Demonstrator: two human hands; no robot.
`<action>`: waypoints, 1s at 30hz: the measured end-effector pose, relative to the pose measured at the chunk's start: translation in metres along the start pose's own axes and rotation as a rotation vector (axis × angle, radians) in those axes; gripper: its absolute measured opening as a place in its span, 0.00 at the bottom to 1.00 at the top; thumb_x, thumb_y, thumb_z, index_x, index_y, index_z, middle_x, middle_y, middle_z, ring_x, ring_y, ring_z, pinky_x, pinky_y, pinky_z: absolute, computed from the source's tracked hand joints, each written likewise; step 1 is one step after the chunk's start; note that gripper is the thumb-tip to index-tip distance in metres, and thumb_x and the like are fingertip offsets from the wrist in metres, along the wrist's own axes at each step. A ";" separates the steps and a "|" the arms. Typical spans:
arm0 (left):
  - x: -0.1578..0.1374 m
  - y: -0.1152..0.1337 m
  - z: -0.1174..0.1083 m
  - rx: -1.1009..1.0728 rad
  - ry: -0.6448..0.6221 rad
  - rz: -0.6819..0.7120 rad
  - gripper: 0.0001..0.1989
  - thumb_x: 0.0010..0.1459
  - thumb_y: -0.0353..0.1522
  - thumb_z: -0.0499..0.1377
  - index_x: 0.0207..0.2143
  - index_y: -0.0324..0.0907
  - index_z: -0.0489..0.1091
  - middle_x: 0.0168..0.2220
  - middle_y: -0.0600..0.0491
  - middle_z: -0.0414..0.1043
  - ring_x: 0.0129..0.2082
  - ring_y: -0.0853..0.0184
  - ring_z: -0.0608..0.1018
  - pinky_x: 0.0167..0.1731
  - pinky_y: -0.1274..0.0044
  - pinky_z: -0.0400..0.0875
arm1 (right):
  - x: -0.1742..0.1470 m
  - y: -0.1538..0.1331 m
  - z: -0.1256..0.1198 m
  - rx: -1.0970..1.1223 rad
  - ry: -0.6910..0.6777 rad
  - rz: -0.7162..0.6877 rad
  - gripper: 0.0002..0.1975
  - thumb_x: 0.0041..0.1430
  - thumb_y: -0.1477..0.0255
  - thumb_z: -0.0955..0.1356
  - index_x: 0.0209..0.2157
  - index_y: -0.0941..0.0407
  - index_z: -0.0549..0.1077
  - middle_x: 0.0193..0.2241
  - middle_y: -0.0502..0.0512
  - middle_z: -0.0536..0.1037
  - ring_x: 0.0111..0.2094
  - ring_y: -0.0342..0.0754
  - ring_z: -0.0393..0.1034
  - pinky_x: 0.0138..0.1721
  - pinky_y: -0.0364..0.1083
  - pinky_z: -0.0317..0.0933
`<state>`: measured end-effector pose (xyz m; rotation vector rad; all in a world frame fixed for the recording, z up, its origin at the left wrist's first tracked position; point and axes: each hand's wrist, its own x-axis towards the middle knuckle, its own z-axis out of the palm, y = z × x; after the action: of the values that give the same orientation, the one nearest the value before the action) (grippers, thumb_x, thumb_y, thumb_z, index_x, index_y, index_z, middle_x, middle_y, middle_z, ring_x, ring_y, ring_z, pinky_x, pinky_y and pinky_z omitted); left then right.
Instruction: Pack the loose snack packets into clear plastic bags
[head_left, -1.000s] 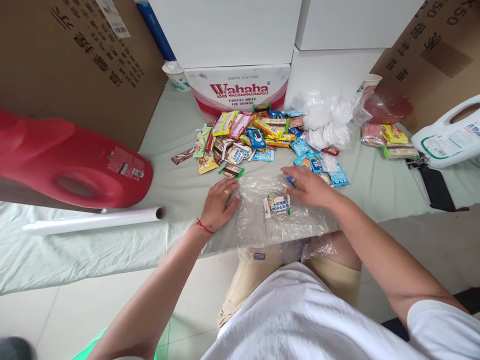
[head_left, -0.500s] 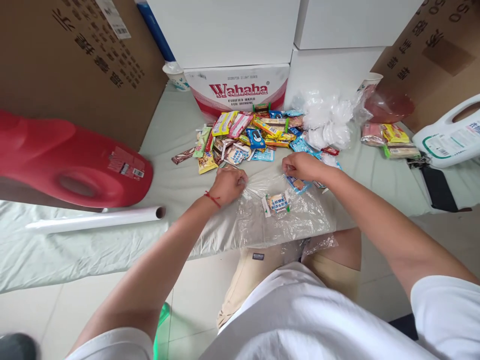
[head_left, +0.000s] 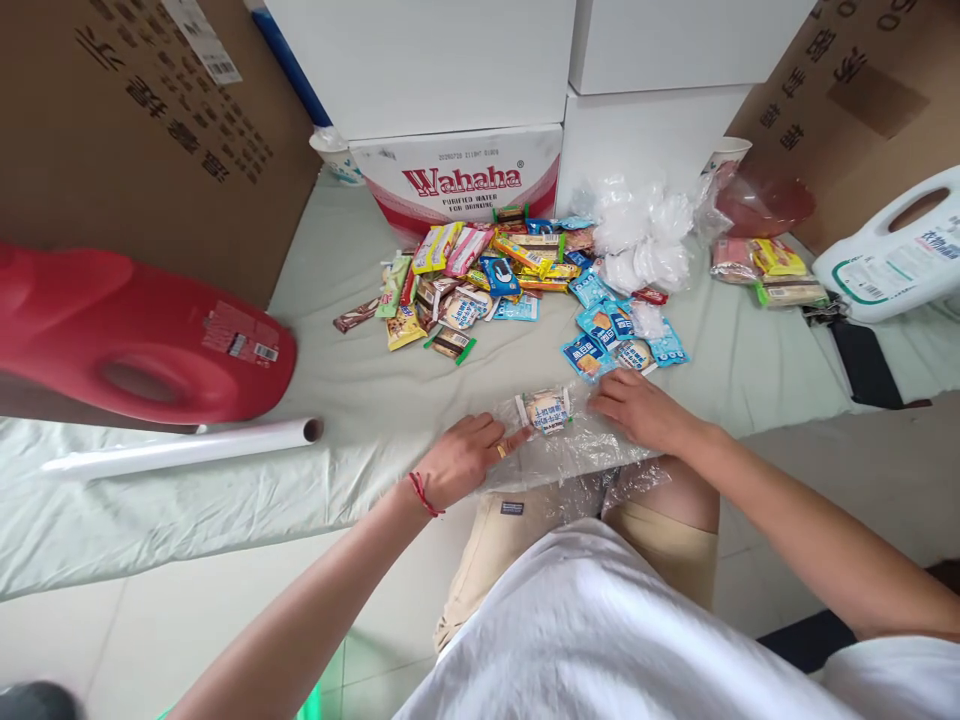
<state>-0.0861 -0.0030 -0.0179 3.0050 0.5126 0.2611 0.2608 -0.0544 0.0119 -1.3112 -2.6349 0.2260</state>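
Note:
A wrapped biscuit packet (head_left: 547, 411), cream with blue lettering, lies with a crinkled piece of clear plastic film (head_left: 581, 442) at the table's front edge. Part of the film hangs down over my lap. My left hand (head_left: 469, 455) is at the film's left side, fingers bent and one digit stretched to the packet's edge. On the other side, my right hand (head_left: 641, 408) has its fingers bent down on the film, with the fingertips partly hidden. Just beyond it are several blue snack packets (head_left: 607, 325).
Mixed snack packets (head_left: 499, 275) are heaped before a Wahaha carton (head_left: 465, 180). Clear plastic bundles (head_left: 645, 235) sit to their right. At left are a red jug (head_left: 150, 340) and a white roll (head_left: 187, 448); at right, a white jug (head_left: 892, 250) and a black phone-like object (head_left: 864, 362).
Both hands have come down toward me, drawing the film's far edge nearer the packet. A brown-and-green snack packet and the blue packets, earlier partly covered, now show fully.

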 end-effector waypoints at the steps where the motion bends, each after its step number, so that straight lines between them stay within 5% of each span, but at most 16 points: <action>1: 0.000 0.000 0.002 0.001 -0.010 0.008 0.24 0.69 0.25 0.50 0.64 0.44 0.66 0.33 0.49 0.70 0.36 0.60 0.71 0.34 0.70 0.65 | -0.008 -0.007 0.002 0.033 0.048 0.015 0.14 0.70 0.75 0.62 0.50 0.57 0.78 0.45 0.64 0.76 0.51 0.58 0.65 0.52 0.56 0.62; 6: 0.001 -0.004 0.001 -0.020 -0.060 -0.012 0.28 0.64 0.23 0.51 0.65 0.47 0.67 0.35 0.47 0.70 0.36 0.59 0.71 0.34 0.69 0.67 | -0.055 -0.058 0.026 0.117 0.183 -0.001 0.24 0.65 0.63 0.72 0.61 0.50 0.72 0.56 0.63 0.75 0.59 0.62 0.66 0.63 0.68 0.59; 11: 0.002 -0.006 -0.002 -0.034 -0.088 -0.031 0.29 0.63 0.23 0.50 0.64 0.48 0.68 0.35 0.48 0.70 0.35 0.60 0.71 0.35 0.69 0.68 | -0.069 -0.085 0.055 0.112 0.119 0.027 0.23 0.68 0.78 0.65 0.57 0.41 0.75 0.55 0.53 0.79 0.58 0.55 0.70 0.68 0.70 0.56; 16: 0.007 -0.009 -0.005 -0.012 -0.105 -0.027 0.28 0.64 0.23 0.51 0.62 0.50 0.70 0.33 0.49 0.69 0.34 0.60 0.70 0.32 0.70 0.65 | -0.024 -0.076 0.018 0.309 0.134 0.078 0.11 0.71 0.74 0.64 0.43 0.50 0.80 0.51 0.59 0.79 0.49 0.52 0.73 0.52 0.54 0.71; 21: 0.011 -0.010 -0.009 0.006 -0.177 -0.030 0.30 0.62 0.21 0.51 0.63 0.53 0.70 0.34 0.50 0.69 0.34 0.61 0.71 0.33 0.71 0.65 | 0.042 -0.048 -0.023 0.494 0.087 0.189 0.09 0.69 0.71 0.66 0.40 0.56 0.79 0.39 0.58 0.80 0.39 0.48 0.75 0.42 0.45 0.67; 26: 0.012 -0.012 -0.009 -0.016 -0.194 -0.052 0.28 0.62 0.24 0.53 0.62 0.51 0.71 0.36 0.48 0.71 0.37 0.59 0.73 0.35 0.70 0.68 | 0.095 -0.031 -0.021 0.279 -0.122 0.507 0.10 0.67 0.74 0.65 0.39 0.57 0.80 0.34 0.57 0.82 0.35 0.49 0.74 0.34 0.44 0.59; 30: -0.008 -0.018 -0.012 -0.217 -0.066 -0.154 0.30 0.56 0.22 0.54 0.60 0.47 0.72 0.39 0.47 0.73 0.41 0.58 0.75 0.41 0.68 0.72 | 0.111 -0.033 -0.009 0.034 -0.229 0.557 0.13 0.68 0.74 0.62 0.42 0.56 0.80 0.42 0.62 0.83 0.42 0.55 0.76 0.34 0.46 0.58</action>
<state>-0.1019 0.0116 -0.0093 2.7381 0.6598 0.1915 0.1717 0.0154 0.0388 -2.0913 -2.3496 0.5216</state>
